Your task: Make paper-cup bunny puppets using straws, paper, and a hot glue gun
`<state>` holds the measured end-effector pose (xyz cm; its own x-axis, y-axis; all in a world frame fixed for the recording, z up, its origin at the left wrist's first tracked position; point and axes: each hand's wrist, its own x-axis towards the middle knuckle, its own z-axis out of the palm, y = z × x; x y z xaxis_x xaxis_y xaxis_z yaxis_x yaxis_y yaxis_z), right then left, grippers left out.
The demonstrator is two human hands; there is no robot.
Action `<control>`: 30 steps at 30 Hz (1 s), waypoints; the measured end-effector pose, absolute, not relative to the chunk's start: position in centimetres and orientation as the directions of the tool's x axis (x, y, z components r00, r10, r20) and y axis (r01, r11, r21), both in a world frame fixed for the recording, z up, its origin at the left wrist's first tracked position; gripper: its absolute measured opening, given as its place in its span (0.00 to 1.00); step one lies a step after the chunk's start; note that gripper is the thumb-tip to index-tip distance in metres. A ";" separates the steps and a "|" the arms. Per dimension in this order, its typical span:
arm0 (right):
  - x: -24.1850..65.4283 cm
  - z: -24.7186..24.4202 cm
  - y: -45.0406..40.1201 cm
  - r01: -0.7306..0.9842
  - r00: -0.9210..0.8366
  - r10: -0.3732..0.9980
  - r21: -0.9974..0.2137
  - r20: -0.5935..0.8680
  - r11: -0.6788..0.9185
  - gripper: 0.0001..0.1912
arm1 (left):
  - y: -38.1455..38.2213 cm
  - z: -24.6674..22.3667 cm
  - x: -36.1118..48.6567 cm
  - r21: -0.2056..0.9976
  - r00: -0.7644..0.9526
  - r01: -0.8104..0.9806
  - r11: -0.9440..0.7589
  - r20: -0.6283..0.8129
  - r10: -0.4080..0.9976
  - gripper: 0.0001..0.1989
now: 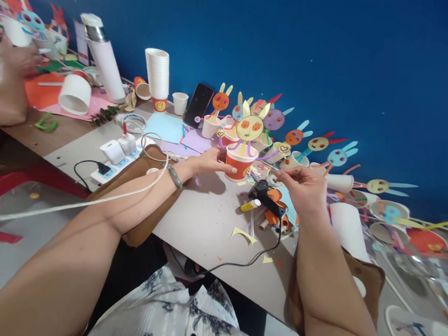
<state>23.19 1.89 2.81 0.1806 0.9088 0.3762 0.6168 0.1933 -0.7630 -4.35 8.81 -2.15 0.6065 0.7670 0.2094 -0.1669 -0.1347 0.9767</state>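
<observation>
My left hand (211, 161) is wrapped round a red and white paper cup (236, 169), thumb across its front. Above the cup's rim rises a pale yellow paper rabbit head (250, 128) with orange eyes, and purple strips hang over the rim as limbs. To the right, my right hand (307, 186) is closed in a pinch; whatever its fingertips hold is too small to make out. Between my hands lie a black corded tool (265, 197), perhaps a glue gun, and a small yellow tube (249, 205) with a white cap.
Several cups with paper rabbits, one a blue rabbit head (337, 157), line the blue wall. Left are a cup stack (157, 78), a phone (199, 105), a thermos (105, 66) and a power strip (116, 166). A white cable crosses my left arm. Another person's hand (19, 55) holds a cup.
</observation>
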 end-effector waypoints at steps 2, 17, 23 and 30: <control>23.1 2.8 1.9 0.604 0.191 0.913 -0.776 0.362 0.182 0.13 | 8.7 -2.1 -4.4 0.979 0.614 -0.149 -0.137 0.201 0.763 0.35; 20.4 2.2 1.1 0.276 -0.081 0.982 -0.943 0.171 0.187 0.25 | 7.7 -1.0 -4.6 0.984 0.724 -0.098 -0.150 0.174 0.668 0.31; 19.3 1.6 1.0 0.323 0.027 0.979 -0.929 0.202 0.183 0.11 | 7.5 -0.9 -4.5 0.983 0.734 -0.102 -0.150 0.176 0.655 0.32; 20.9 1.3 2.2 0.352 0.247 0.920 -0.912 0.306 0.209 0.13 | 7.7 -1.0 -4.6 0.985 0.727 -0.110 -0.130 0.168 0.665 0.30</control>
<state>20.94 2.19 1.27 0.2465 0.9195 0.3061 0.3520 0.2093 -0.9123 -4.64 7.65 -1.01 0.7273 0.6653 0.1685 -0.1098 -0.1295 0.9855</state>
